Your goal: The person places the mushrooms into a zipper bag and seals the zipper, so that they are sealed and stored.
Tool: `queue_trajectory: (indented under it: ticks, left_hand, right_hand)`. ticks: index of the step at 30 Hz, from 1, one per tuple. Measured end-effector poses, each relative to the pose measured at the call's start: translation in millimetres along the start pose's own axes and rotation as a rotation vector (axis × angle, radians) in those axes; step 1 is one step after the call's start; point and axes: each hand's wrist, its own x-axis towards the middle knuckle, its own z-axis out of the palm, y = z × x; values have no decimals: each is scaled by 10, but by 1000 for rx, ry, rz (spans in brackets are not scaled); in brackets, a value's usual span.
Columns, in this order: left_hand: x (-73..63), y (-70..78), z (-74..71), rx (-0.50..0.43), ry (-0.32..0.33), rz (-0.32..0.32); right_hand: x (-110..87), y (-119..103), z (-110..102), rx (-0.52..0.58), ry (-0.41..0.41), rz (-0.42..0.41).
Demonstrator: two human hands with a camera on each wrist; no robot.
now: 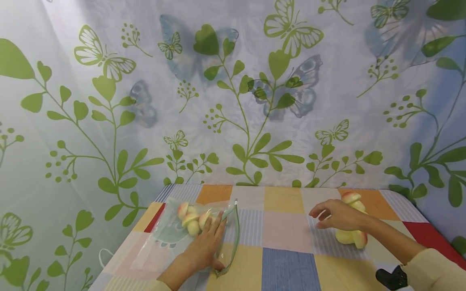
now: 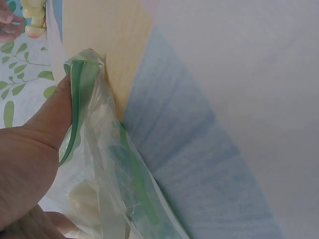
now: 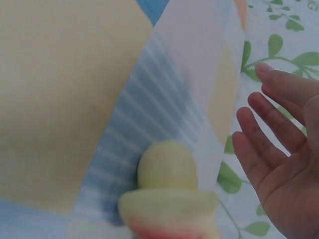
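Observation:
A clear plastic zip bag with a green zip edge lies at the left of the table. Several yellow toy mushrooms with reddish caps show inside it. Across the bag near its mouth rests my left hand, fingers extended, its thumb against the green zip edge. My right hand hovers on the right with relaxed, spread fingers and nothing in them. Beside and partly behind it are more toy mushrooms, one seen close up as a pale stem and red-tinged cap.
A patchwork-patterned cloth covers the table. Behind it hangs a curtain printed with green leaves and butterflies. A white loop of cord shows by the left table edge. A black device sits at my right wrist.

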Motion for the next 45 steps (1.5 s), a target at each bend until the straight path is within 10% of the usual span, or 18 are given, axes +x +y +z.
queue_trajectory:
  ticks: [21,45]
  left_hand:
    - [-27,12,-19,-18,-15,-18]
    - [16,-23,12,11,-21,-34]
  right_hand:
    - [-213,246,-44,-538,-74,-59]
    - [-220,214,-64,-599,-78,-31]
